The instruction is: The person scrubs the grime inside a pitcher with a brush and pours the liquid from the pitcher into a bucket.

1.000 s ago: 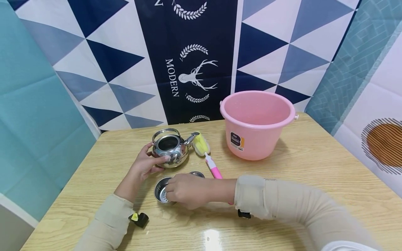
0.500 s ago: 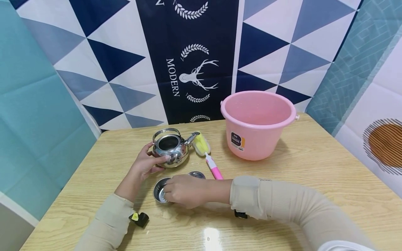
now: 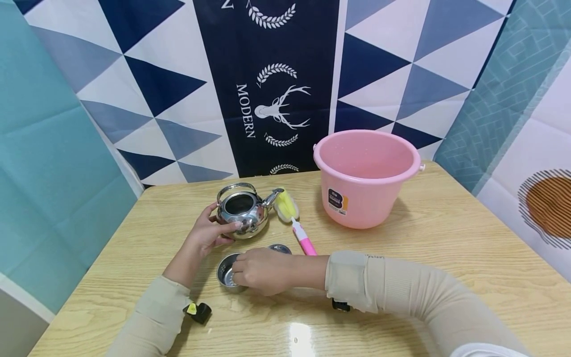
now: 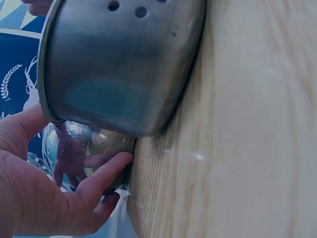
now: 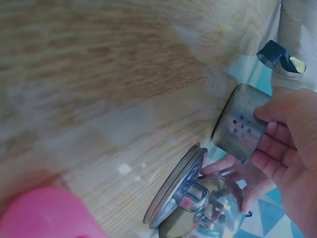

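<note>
My left hand point(image 3: 205, 234) holds the near left side of a shiny steel teapot point(image 3: 251, 224), which stands lidless with its handle upright and its spout to the right. In the left wrist view, the fingers lie along the teapot's lower side. Just in front, a steel tea strainer point(image 3: 223, 276) with small holes rests on the table. My right hand point(image 3: 263, 271) pinches the strainer's rim, thumb outside and fingers inside, as the right wrist view shows. Beyond that hand lies the round steel lid point(image 3: 281, 248), knob up and partly hidden.
A sponge brush point(image 3: 285, 205) with a pink and white handle lies by the spout, its handle end hidden behind my right arm. At the back right stands a pink bucket point(image 3: 357, 206). Patterned cloth point(image 3: 285, 109) hangs behind the wooden table point(image 3: 250, 327).
My right hand has shifted slightly left along with the strainer. The left hand and teapot have stayed in place.
</note>
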### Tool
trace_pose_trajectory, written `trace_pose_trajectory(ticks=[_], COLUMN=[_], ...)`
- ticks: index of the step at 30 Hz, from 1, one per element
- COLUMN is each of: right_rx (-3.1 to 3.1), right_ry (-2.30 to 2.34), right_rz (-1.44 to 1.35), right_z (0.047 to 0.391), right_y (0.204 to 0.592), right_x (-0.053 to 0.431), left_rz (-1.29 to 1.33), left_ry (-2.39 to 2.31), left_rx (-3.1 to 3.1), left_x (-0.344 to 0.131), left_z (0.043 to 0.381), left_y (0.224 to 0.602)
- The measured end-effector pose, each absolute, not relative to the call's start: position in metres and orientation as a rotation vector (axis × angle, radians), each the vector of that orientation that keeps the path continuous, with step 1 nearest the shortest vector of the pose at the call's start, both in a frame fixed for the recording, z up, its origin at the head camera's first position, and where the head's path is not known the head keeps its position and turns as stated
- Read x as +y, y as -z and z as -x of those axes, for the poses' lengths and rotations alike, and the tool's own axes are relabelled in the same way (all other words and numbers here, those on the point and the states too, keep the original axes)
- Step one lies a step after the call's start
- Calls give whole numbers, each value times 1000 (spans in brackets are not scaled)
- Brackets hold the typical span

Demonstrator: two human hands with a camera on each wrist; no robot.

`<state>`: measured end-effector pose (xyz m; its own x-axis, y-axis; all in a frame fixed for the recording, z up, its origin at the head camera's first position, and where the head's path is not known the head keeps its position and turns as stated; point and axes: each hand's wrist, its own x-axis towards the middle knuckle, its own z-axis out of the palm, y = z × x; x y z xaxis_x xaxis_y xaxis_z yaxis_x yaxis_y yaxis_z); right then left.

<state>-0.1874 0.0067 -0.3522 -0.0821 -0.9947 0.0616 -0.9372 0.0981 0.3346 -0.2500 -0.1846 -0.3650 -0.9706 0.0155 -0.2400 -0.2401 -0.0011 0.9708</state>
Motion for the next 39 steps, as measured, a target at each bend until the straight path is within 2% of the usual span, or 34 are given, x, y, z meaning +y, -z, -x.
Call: trace_pose_trajectory(ticks=[17, 39], right_rx=[-2122, -2200], right_ry=[141, -19], right_rz=[-1918, -1807], right_z=[191, 200], right_y=[351, 343], right_x=[13, 59], left_rz=[232, 233], left_ry=[-2092, -2103], left_rx=[2091, 2046], left_x=[-184, -184], left_z=[250, 250], left_y=[366, 365])
